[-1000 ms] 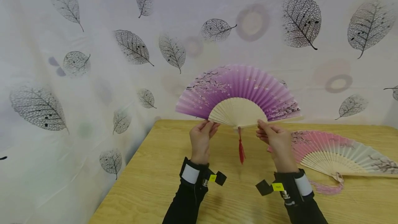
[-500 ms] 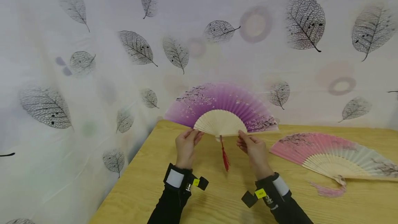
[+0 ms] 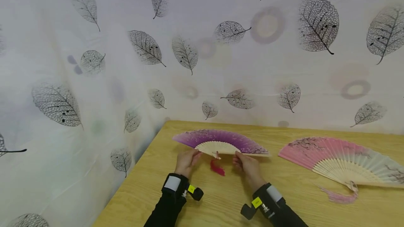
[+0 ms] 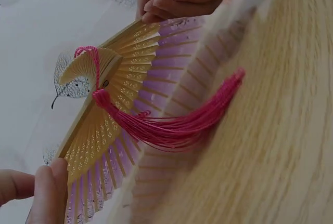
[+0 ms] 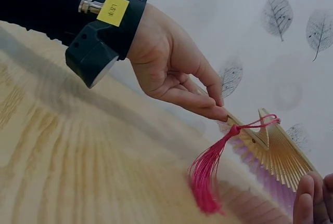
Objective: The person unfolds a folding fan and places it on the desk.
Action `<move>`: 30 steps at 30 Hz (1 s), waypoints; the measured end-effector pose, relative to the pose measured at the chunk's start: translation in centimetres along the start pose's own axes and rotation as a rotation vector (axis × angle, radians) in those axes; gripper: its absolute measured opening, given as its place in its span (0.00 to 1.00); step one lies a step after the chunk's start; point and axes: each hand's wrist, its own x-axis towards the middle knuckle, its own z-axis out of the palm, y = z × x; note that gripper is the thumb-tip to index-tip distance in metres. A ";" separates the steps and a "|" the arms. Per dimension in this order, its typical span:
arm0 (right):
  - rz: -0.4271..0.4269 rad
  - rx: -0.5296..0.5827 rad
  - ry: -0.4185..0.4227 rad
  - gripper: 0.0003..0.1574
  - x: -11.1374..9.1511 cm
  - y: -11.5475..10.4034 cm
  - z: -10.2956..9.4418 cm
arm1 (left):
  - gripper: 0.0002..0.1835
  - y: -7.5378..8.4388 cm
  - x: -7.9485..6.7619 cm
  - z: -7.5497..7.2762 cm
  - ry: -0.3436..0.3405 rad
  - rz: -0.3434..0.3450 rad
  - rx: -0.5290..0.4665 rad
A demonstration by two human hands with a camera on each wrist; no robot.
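Observation:
A purple folding fan [image 3: 252,143], spread open with pale wooden ribs [image 4: 130,57], is held low over the wooden table, tilted nearly flat. My left hand [image 3: 186,162] pinches its left outer rib between thumb and fingers. On the other side my right hand [image 3: 248,169] pinches the right outer rib. From the fan's pivot end a pinkish-red tassel [image 3: 217,168] hangs towards the tabletop, and it shows large in the left wrist view. Whether the fan's far edge touches the wood, I cannot tell. Both hands also appear in the right wrist view, the left hand [image 5: 169,60] more fully.
To the right, a second folding fan [image 3: 341,157], pink fading to pale grey-green, lies spread on the table [image 3: 132,192]. Its pale pink tassel [image 3: 342,197] trails towards the front. Behind the table hangs a whitish curtain [image 3: 202,59] printed with leaves.
Both hands have lowered the purple fan from upright against the curtain to nearly flat above the table, and it has shifted left. The pink fan lies as before.

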 end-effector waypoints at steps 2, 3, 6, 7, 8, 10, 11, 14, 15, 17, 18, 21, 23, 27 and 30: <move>0.004 -0.026 0.006 0.12 0.1 0.5 -0.1 | 0.11 -0.1 -0.1 -0.1 0.016 -0.024 0.019; 0.003 -0.034 0.011 0.12 0.2 0.6 -0.1 | 0.12 -0.2 -0.1 -0.2 0.020 -0.031 0.030; 0.016 -0.049 0.027 0.13 0.2 0.9 -0.3 | 0.14 -0.7 0.2 -0.4 0.036 -0.057 0.057; 0.022 -0.055 0.031 0.14 0.2 0.9 -0.3 | 0.14 -0.9 0.3 -0.4 0.039 -0.061 0.064; 0.026 -0.060 0.031 0.14 0.2 0.9 -0.4 | 0.14 -1.1 0.4 -0.5 0.043 -0.066 0.070; 0.036 -0.076 0.031 0.16 0.1 0.8 -0.5 | 0.14 -1.4 0.5 -0.6 0.042 -0.069 0.078; 0.041 -0.084 0.031 0.16 0.1 0.7 -0.5 | 0.14 -1.6 0.5 -0.6 0.038 -0.071 0.083; 0.052 -0.113 0.022 0.18 0.0 0.6 -0.7 | 0.14 -1.8 0.5 -0.7 0.027 -0.090 0.093; 0.055 -0.126 0.020 0.18 0.0 0.6 -0.8 | 0.15 -1.8 0.5 -0.7 0.022 -0.096 0.099; 0.059 -0.141 0.016 0.18 0.1 0.6 -1.0 | 0.16 -1.9 0.4 -0.7 0.012 -0.108 0.106; 0.063 -0.150 0.014 0.18 0.1 0.5 -1.1 | 0.16 -1.8 0.4 -0.7 0.015 -0.118 0.114; 0.075 -0.160 -0.006 0.19 0.3 0.2 -1.3 | 0.17 -1.6 0.2 -0.9 0.021 -0.124 0.146; 0.088 -0.143 -0.028 0.18 0.4 -0.2 -1.5 | 0.17 -1.4 0.1 -1.2 0.024 -0.119 0.158; 0.062 -0.173 -0.099 0.16 0.4 -2.1 -2.2 | 0.17 -0.3 -0.1 -1.2 0.020 -0.023 0.240; -0.054 -0.304 -0.140 0.20 0.1 -4.9 -3.0 | 0.16 1.4 -0.3 -0.5 0.026 0.148 0.357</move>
